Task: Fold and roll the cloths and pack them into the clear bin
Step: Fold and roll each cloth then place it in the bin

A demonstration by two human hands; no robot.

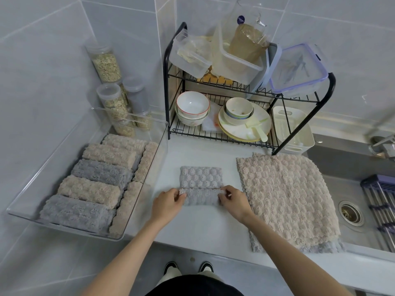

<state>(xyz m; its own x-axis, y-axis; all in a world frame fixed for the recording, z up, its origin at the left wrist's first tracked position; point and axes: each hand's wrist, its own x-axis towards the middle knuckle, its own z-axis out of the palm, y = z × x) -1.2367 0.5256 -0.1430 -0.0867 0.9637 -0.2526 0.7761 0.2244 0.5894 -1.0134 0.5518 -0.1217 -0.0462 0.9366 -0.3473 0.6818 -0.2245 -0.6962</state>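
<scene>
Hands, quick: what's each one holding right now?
Left hand: fingers pinch the left end of the half-rolled fluffy grey cloth.
Right hand: fingers pinch its right end.

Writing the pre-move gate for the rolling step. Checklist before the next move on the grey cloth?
1. left grip pinches the roll's left end: ok.
2. right grip pinches the roll's right end: ok.
3. Roll runs straight across the grey cloth: ok.
4. Unrolled part lies flat on the counter: ok.
5. beige cloths lie apart from the roll's path: ok.
6. Free slot in the clear bin: cannot tell; rolls cover most of its floor.
</scene>
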